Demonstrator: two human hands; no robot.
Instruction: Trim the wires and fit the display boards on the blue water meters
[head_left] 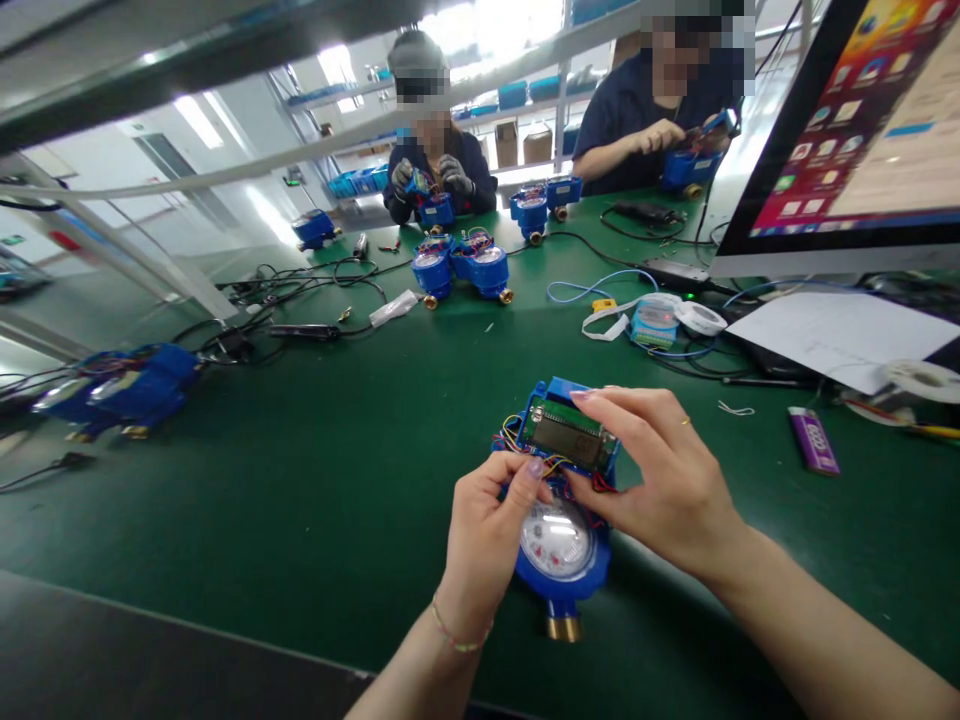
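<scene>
A blue water meter (556,545) with a round clear dial and a brass pipe end rests on the green table in front of me. Above its dial, a blue housing with a green circuit board and grey display (566,440) is tilted up. My right hand (660,470) grips this housing, fingers on its top edge and thumb below. With thumb and forefinger together, my left hand (499,520) pinches thin coloured wires (553,464) at the board's lower edge. Red wires show near my right thumb. The wire ends are hidden by my fingers.
More blue water meters (480,265) stand further back, and others (142,385) at the left among black cables. A monitor (855,140), paper sheet (847,335), blue module (654,322) and purple pack (813,440) are at the right. Two co-workers (442,165) handle meters across the table.
</scene>
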